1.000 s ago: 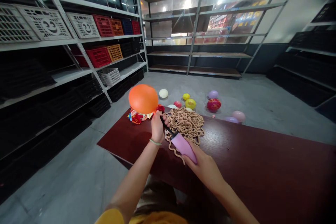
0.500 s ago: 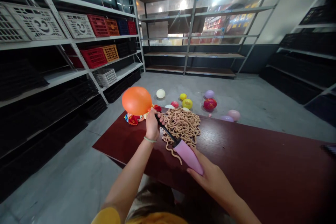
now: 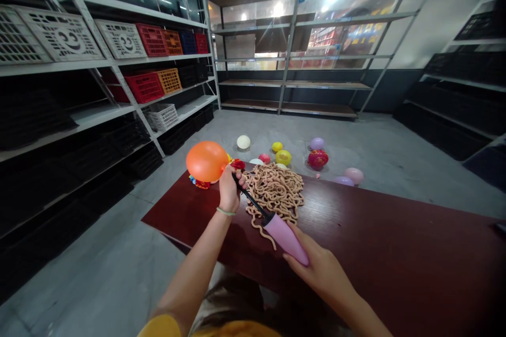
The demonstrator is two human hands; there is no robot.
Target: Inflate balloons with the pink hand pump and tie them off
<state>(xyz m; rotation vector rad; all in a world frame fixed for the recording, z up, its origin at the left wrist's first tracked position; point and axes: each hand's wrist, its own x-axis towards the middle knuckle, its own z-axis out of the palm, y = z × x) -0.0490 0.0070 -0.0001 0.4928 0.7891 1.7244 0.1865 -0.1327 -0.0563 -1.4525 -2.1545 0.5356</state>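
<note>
An inflated orange balloon (image 3: 207, 161) hangs over the table's left part, its neck pinched in my left hand (image 3: 229, 189) at the black nozzle end of a hand pump. The pink body of the balloon pump (image 3: 285, 238) lies in the grip of my right hand (image 3: 316, 260), with its black rod (image 3: 255, 201) drawn out between the two hands. Beneath the rod sits a tangled heap of tan, rope-like strands (image 3: 276, 189), one strand trailing toward me. Colourful crumpled pieces (image 3: 200, 183) are partly hidden behind the orange balloon.
The dark red table (image 3: 367, 237) stretches to the right, with a dark object (image 3: 500, 229) at its edge. On the floor beyond lie several balloons, among them a red one (image 3: 318, 159) and a yellow one (image 3: 283, 157). Shelves with crates (image 3: 144, 87) line the left.
The orange balloon sits slightly lower and looks a little wider. Both hands keep their hold on the balloon and pump; the whole view has shifted slightly.
</note>
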